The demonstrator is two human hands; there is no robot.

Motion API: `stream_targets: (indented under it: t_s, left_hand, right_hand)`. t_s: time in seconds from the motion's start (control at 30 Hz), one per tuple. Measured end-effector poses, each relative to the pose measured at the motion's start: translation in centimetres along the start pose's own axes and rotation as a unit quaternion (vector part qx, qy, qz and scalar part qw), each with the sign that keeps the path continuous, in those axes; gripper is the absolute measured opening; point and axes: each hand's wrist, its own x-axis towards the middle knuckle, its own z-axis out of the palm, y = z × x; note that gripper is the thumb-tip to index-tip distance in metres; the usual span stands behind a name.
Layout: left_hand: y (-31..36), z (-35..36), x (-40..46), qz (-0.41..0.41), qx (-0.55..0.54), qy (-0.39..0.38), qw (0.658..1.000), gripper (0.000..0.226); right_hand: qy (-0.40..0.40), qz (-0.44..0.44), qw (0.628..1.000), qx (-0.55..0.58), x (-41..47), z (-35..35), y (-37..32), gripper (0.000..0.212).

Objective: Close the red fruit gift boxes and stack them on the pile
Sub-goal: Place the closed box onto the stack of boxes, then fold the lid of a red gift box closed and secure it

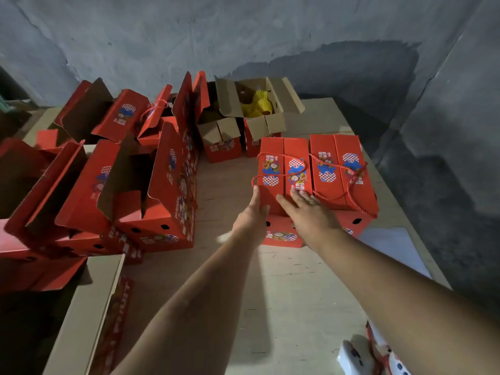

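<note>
Two closed red fruit gift boxes stand side by side at the right of a cardboard-covered floor. On the nearer-left closed box [282, 171], with its red rope handle lying across the lid, both my hands rest. My left hand [254, 212] lies with straight fingers against the box's left side and near edge. Flat on the near end of the lid, fingers spread, lies my right hand [305, 209]. The second closed box [338, 171] touches it on the right. Several open red boxes [151, 201] with raised flaps fill the left side.
A brown carton [276, 96] holding yellow foam-netted fruit sits at the back on more red boxes. Grey concrete walls close the back and right. Flat cardboard [81, 315] lies at lower left. A white and red item [378, 355] sits at the bottom right.
</note>
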Motion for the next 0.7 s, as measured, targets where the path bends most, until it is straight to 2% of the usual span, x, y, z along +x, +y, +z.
stream_targets:
  t_s: [0.13, 0.27, 0.37, 0.53, 0.7]
  left_hand:
    - [0.1, 0.3, -0.6, -0.018, -0.067, -0.007, 0.998, 0.055]
    - [-1.8, 0.1, -3.9, 0.058, 0.037, -0.010, 0.998, 0.060]
    - [-4.4, 0.1, -8.0, 0.069, -0.049, 0.005, 0.996, 0.057]
    - [-8.2, -2.2, -14.8, 0.035, -0.124, 0.103, 0.986, 0.043]
    - [-11.2, -9.2, -20.3, 0.125, 0.018, 0.255, 0.959, 0.026]
  right_hand:
    - [0.001, 0.004, 1.000, 0.008, 0.0, 0.5, -0.1, 0.097]
    - [0.015, 0.023, 0.999, 0.035, -2.3, 1.1, -0.9, 0.110]
    - [0.039, 0.035, 0.997, 0.059, -5.2, 2.1, -4.0, 0.106]
    - [0.010, -0.066, 0.988, 0.138, -7.6, 2.3, -14.2, 0.087]
    - [-0.006, -0.152, 0.983, 0.106, -8.4, 0.8, -23.0, 0.078]
